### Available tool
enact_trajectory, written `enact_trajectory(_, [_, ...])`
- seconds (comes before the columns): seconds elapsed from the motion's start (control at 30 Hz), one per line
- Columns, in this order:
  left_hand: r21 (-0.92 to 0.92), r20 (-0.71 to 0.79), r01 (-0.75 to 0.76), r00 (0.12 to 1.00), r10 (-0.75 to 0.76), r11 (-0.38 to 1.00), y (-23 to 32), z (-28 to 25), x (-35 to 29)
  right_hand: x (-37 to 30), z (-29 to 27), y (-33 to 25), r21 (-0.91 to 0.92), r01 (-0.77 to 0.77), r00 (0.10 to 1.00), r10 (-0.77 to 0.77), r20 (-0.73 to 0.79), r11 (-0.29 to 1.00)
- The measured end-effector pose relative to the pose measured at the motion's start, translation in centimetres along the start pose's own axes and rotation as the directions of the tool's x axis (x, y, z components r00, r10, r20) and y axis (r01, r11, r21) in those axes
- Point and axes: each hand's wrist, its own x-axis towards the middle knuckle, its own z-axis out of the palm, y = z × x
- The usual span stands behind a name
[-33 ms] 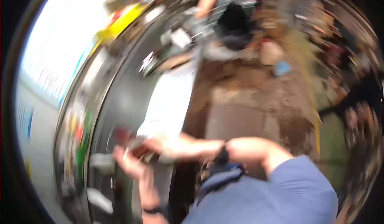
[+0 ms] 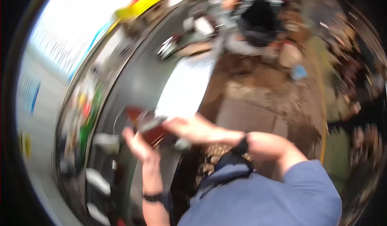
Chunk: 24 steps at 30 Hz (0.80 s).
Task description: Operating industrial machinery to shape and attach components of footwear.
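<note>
Between my two hands is a shiny reddish-brown object (image 2: 155, 134) with a grey patch on top. Blur hides its exact kind. My left hand (image 2: 140, 146) grips it from the left and below, thumb side up. From the right, my right hand (image 2: 186, 128) reaches across and closes on its upper right edge; its fingertips are smeared. Just beyond the hands lies a long white sheet or board (image 2: 186, 86) on the dark grey worktop (image 2: 137, 70). Another reddish piece (image 2: 134, 114) shows behind the object, beside my left fingers.
Pale oval pieces (image 2: 97, 181) lie at the lower left. A rack with green and red items (image 2: 86, 109) runs along the left. Farther up the bench, a person in a black cap (image 2: 260, 18) works near scattered pieces (image 2: 203, 26). Brown, stained flooring (image 2: 250, 113) lies to the right.
The whole view has swung, so the bench and person appear farther right. My hands sit a little higher in the picture, still on the reddish-brown object, which shows more clearly.
</note>
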Motion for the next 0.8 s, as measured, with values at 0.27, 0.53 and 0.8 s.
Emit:
enact_trajectory(0.27, [-0.101, -0.075, 0.331, 0.938, -0.339, 0.938, -5.1, -15.8, 3.1, -6.4, -1.2, 15.4, -0.697, 0.581, 0.808, -0.196, 0.555, 0.42])
enact_trajectory(0.53, [0.749, -0.456, 0.061, 0.77, 0.446, 0.66, -5.7, -18.4, 9.3, -3.4, 1.9, 19.1, -0.654, 0.537, 0.834, -0.451, 0.317, 0.533])
enact_trajectory(0.8, [0.765, -0.569, 0.228, 0.677, 0.467, 0.602, -6.5, -18.7, 8.7, 0.9, 0.9, 22.4, -0.319, 0.242, 0.959, -0.177, 0.22, 0.916])
